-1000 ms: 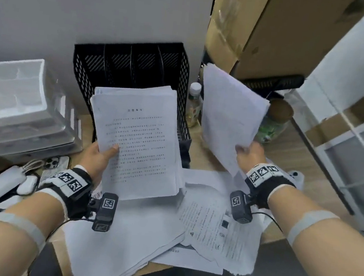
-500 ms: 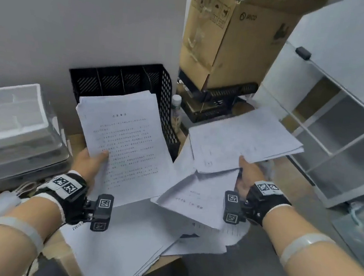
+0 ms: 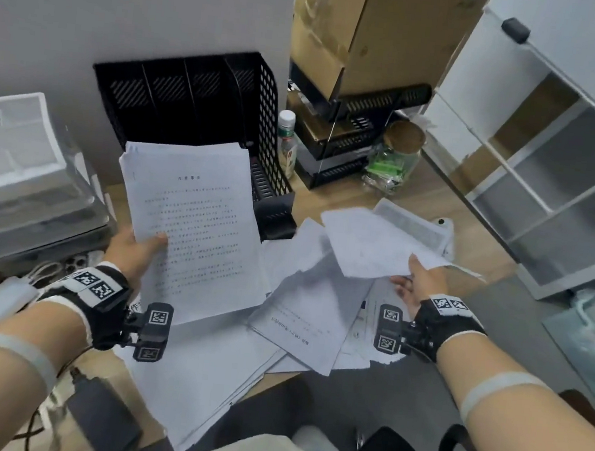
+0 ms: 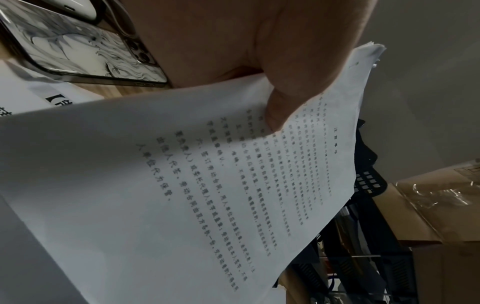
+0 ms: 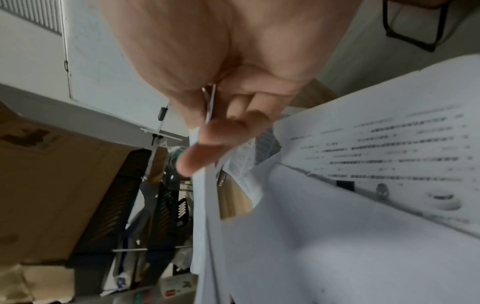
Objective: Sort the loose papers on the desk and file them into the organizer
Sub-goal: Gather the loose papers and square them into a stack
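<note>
My left hand (image 3: 135,248) grips a stack of printed sheets (image 3: 193,225) upright in front of the black mesh organizer (image 3: 198,104), thumb on the top page (image 4: 233,185). My right hand (image 3: 417,278) pinches a few white sheets (image 3: 370,247) by their edge, held low and nearly flat over the loose papers (image 3: 309,311) on the desk. In the right wrist view the thumb and fingers (image 5: 207,144) clamp the sheet edge (image 5: 207,205). A larger pile (image 3: 199,373) lies near the desk's front edge. The organizer's slots look empty.
White plastic drawers (image 3: 11,173) stand at left, with a phone (image 4: 85,45) beside them. A small bottle (image 3: 286,139), a glass jar (image 3: 394,162), black trays and a cardboard box (image 3: 364,30) sit right of the organizer. A white shelf unit (image 3: 550,178) stands further right.
My right hand has swung its sheets from upright down to nearly flat, low over the loose papers. The left hand's stack has stayed in front of the organizer. The head view shifted.
</note>
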